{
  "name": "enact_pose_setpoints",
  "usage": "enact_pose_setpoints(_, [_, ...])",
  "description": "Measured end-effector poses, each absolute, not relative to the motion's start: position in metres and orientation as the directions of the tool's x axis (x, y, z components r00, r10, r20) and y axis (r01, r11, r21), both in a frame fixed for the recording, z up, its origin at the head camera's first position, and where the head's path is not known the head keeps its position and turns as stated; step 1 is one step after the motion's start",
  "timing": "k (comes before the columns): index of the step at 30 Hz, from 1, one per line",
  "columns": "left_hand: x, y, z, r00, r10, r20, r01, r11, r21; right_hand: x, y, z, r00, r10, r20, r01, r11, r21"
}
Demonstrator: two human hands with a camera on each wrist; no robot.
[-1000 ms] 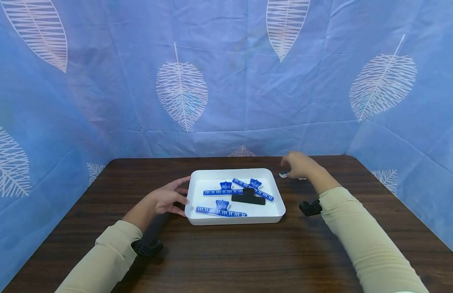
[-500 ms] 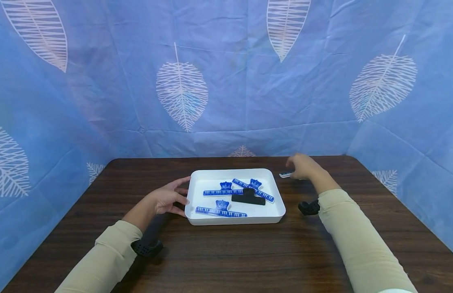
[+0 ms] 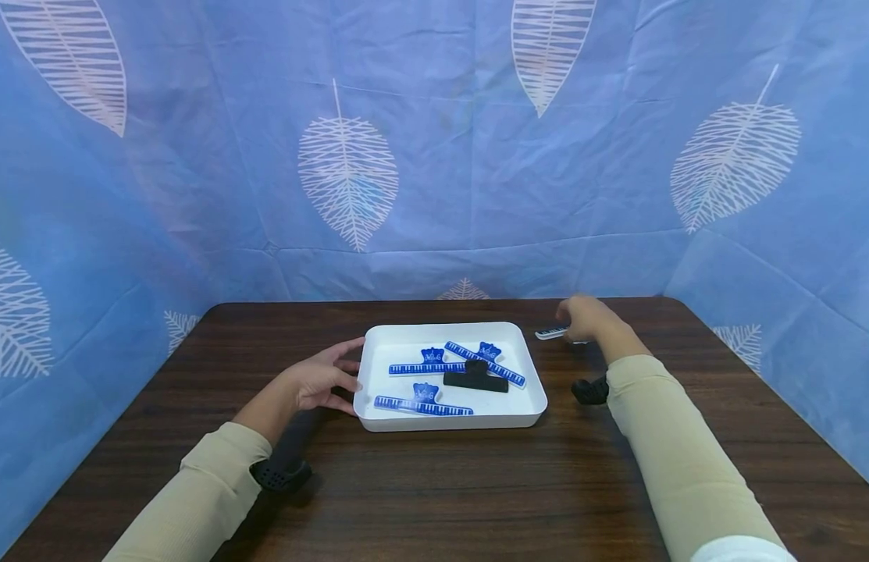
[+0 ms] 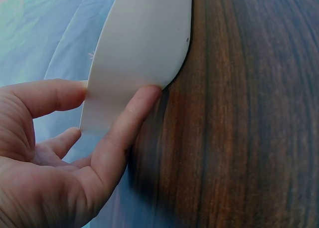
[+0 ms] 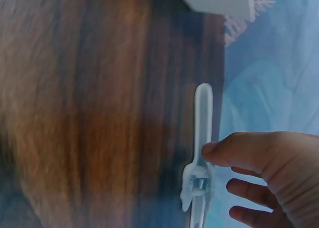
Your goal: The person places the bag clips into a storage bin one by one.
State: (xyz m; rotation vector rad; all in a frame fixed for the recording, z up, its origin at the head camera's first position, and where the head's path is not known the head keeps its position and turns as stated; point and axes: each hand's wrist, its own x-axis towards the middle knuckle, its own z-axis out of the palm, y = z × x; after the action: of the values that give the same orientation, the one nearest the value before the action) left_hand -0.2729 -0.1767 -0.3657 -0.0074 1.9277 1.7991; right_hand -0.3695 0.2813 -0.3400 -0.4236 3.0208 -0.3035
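My left hand (image 3: 322, 381) holds the left end of a shallow white tray (image 3: 448, 422), its thumb and fingertips on the tray's outer wall and rim in the left wrist view. In the tray lie three blue-and-white piano-key clips (image 3: 425, 406) and a black clip (image 3: 469, 381). Past the tray's right side, my right hand (image 3: 594, 321) is at a pale piano-key clip (image 3: 550, 333) near the table's far edge. In the right wrist view the thumb lies on the middle of this clip (image 5: 203, 118); the index fingertip is hidden.
The dark wood table (image 3: 434, 499) ends just behind the tray and the right hand. A blue cloth (image 3: 434, 172) with white leaf prints hangs behind and at both sides. A corner of the tray (image 5: 224, 1) shows in the right wrist view.
My right hand has shifted a little right along the pale clip, and more of the clip's left part now shows. My left hand and the tray have stayed put.
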Motion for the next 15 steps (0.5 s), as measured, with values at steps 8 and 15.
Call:
enact_pose_setpoints(8, [-0.274,-0.176,-0.366,-0.877,0.316,-0.361,-0.333,0.141,0.932,-0.372,0.287,-0.349,-0.957,-0.274,-0.098,-0.248,0.943,-0.221])
enact_pose_setpoints(15, [-0.274,-0.176,-0.367,-0.878,0.316,-0.360,-0.333,0.136,0.933,-0.375,0.288,-0.354,-0.959,-0.256,-0.119,-0.228,0.951,-0.211])
